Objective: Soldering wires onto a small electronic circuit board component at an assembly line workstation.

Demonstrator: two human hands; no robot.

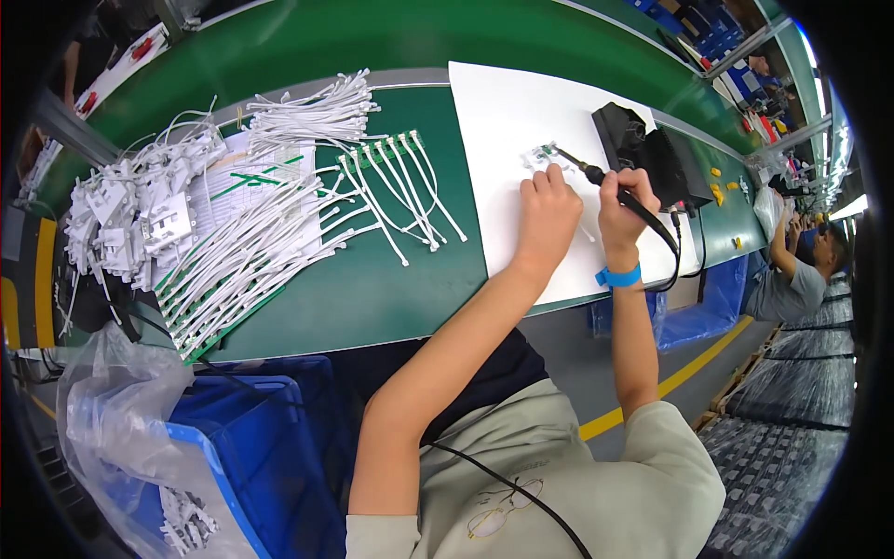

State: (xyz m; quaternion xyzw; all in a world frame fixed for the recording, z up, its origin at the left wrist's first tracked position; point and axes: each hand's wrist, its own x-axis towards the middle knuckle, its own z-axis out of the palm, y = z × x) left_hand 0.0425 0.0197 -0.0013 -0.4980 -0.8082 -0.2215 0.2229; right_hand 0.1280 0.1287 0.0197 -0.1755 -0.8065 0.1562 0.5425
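Iron (622, 194) is gripped by right hand (622, 207), tip on board (542, 155), which left hand (548, 210) pins steady on white mat (503, 121).

Long green workbench (391, 289), grey floor (596, 373) with yellow line (680, 373), blue bin (251, 438).

Factory assembly line, electronics wiring work. Green conveyor bench (391, 279) running from 9 to 2 o'clock; bundled white cable leads (251, 252) lying at 10 o'clock; soldering iron (619, 191) working at 1 o'clock; another person (792, 279) sitting at 3 o'clock; blue crates (251, 438) standing at 7 o'clock.
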